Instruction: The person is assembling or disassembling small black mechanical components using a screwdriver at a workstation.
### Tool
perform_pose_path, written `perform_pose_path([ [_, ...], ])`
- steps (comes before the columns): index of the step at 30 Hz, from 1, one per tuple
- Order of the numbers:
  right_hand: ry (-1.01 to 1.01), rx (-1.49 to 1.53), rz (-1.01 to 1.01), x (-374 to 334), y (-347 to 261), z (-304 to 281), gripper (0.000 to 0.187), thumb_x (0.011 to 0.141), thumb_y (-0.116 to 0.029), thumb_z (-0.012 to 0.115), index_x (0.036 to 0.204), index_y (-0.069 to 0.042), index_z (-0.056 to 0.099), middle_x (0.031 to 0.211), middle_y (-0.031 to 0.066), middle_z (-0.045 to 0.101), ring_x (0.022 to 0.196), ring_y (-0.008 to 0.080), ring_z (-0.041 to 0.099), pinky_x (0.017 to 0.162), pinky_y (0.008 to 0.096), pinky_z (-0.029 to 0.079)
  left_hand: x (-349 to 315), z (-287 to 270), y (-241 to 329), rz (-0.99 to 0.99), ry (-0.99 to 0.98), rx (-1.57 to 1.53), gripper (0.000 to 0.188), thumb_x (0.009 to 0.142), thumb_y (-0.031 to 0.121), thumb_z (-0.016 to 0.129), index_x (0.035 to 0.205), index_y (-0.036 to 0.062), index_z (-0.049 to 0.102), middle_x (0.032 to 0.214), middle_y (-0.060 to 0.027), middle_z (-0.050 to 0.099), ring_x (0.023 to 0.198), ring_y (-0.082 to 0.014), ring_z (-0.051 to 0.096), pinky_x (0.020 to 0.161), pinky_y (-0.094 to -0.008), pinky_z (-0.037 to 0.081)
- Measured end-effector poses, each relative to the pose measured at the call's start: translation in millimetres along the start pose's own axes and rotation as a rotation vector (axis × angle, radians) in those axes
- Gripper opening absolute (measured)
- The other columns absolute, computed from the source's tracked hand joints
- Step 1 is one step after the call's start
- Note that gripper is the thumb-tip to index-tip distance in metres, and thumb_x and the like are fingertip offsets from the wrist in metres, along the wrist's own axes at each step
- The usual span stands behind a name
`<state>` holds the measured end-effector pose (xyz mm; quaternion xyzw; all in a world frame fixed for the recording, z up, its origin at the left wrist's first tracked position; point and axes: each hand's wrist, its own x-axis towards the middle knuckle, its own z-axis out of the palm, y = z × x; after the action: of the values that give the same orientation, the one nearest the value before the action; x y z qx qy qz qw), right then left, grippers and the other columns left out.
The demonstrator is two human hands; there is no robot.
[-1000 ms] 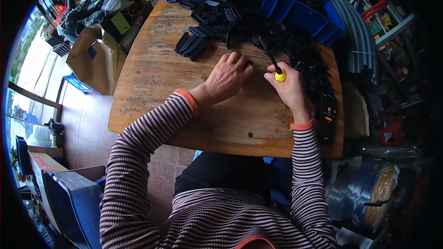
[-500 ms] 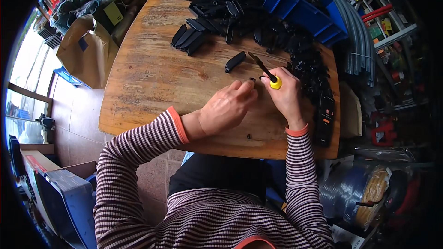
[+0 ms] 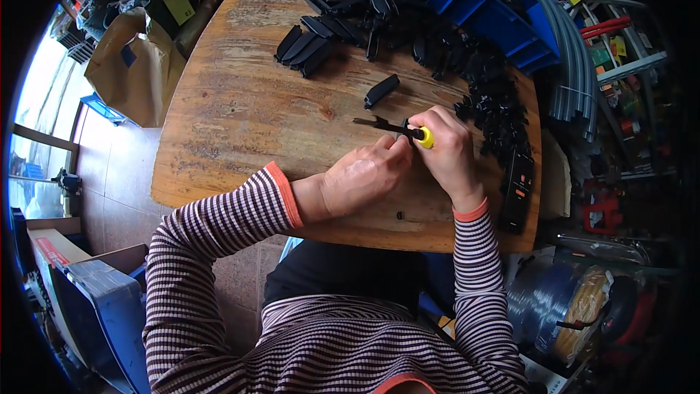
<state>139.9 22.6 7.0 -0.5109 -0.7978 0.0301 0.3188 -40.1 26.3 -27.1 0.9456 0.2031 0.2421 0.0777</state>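
Note:
My right hand (image 3: 448,147) is closed around a tool with a yellow end (image 3: 425,137); its long, dark, flat shaft points left over the table. My left hand (image 3: 368,174) is closed, thumb and fingertips pressed together right beside the right hand. Between the two hands shows a bit of a small dark part (image 3: 404,124); how it is gripped is mostly hidden. Just beyond the tool, a single long black plastic piece (image 3: 382,90) lies on the wooden table (image 3: 226,124). A tiny dark bit (image 3: 399,215) rests near the front edge.
Long black pieces (image 3: 302,51) are heaped at the table's far side, with smaller black parts (image 3: 503,113) piled along the right. Blue bins (image 3: 488,11) stand behind them. A black box-like item (image 3: 518,193) lies at the right edge. A paper bag (image 3: 131,66) stands left of the table.
The tool has swung in my right hand, from pointing away and up-left to lying nearly level toward the left. Both hands have drawn together until they almost touch.

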Motion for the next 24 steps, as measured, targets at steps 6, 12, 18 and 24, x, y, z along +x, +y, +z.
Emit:
perform_pose_path([
  [6, -0.046, -0.007, -0.033, 8.0, 1.9, -0.7, 0.012, 0.078, 0.001, 0.068, 0.085, -0.002, 0.059, 0.078, 0.0090, 0.061, 0.069, 0.0229, 0.061, 0.061, 0.0316, 0.048, -3.8, -6.1, -4.9, 0.010, -0.091, -0.058, 0.035, 0.075, 0.006, 0.056, 0.108, -0.0040, 0.055, 0.108, -0.0142, 0.052, 0.092, -0.0262, 0.056, 0.075, -0.0321, 0.053],
  [12, 0.501, 1.115, 0.267, 41.5, -11.4, -22.4, 0.007, 0.086, -0.006, 0.066, 0.089, -0.004, 0.060, 0.078, 0.0060, 0.064, 0.066, 0.0091, 0.058, 0.057, 0.0219, 0.046, 10.0, -14.6, 4.5, 0.010, -0.125, -0.056, 0.031, 0.075, 0.007, 0.055, 0.105, -0.0026, 0.056, 0.109, -0.0142, 0.052, 0.095, -0.0265, 0.057, 0.075, -0.0324, 0.053],
  [18, 0.349, 0.744, 0.308, 31.2, 4.8, -27.1, 0.004, 0.089, -0.008, 0.063, 0.089, -0.005, 0.059, 0.075, 0.0020, 0.062, 0.061, 0.0048, 0.052, 0.055, 0.0191, 0.042, 24.0, -15.7, 1.6, 0.127, 0.018, -0.013, 0.032, 0.075, 0.006, 0.056, 0.106, 0.0004, 0.057, 0.110, -0.0146, 0.054, 0.095, -0.0274, 0.056, 0.076, -0.0346, 0.052],
  [24, 0.088, -0.178, 0.641, -35.0, 66.3, -106.1, 0.016, 0.081, -0.013, 0.070, 0.089, -0.001, 0.064, 0.075, 0.0122, 0.065, 0.066, 0.0225, 0.062, 0.063, 0.0330, 0.050, 45.3, 6.7, -27.0, 0.380, 0.073, 0.051, 0.033, 0.075, 0.007, 0.061, 0.108, 0.0038, 0.057, 0.106, -0.0137, 0.057, 0.101, -0.0302, 0.057, 0.077, -0.0370, 0.051],
])
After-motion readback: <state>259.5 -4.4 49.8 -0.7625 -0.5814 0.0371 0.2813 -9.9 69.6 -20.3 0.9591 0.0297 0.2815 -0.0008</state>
